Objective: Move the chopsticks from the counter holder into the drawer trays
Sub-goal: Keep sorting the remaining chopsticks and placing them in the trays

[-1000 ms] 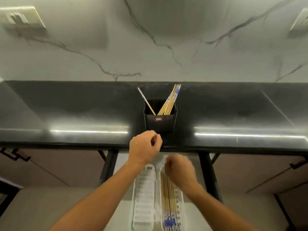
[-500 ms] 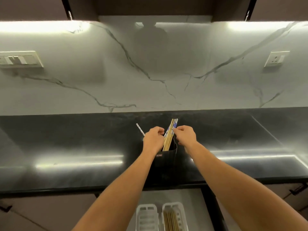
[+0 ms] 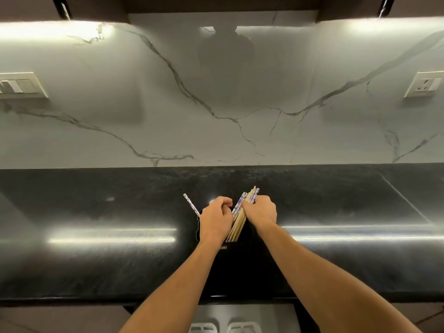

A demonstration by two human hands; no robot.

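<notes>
The main risk, as I judge it, is a spill. The right hand (image 3: pixel 260 211) has its fingers curled round the upper part of the bundle of chopsticks (image 3: pixel 237 219), and if that grip catches only some of them, the rest could slide out as the bundle lifts and scatter over the black counter (image 3: pixel 96 260). A skewed pull could also tip the black holder (image 3: pixel 233 251), which looks light. The lone chopstick (image 3: pixel 191 205) at the holder's 11 o'clock corner is easy to leave behind.

The left hand (image 3: pixel 216 222) is curled against the bundle's 9 o'clock side; I cannot tell whether it pinches any sticks or only steadies them.

The chopsticks are pale wood with blue-and-white patterned tops. They stand in the holder, bunched and leaning toward 1 o'clock. The white drawer trays (image 3: pixel 243 327) show at 6 o'clock, below the counter's front edge.
</notes>
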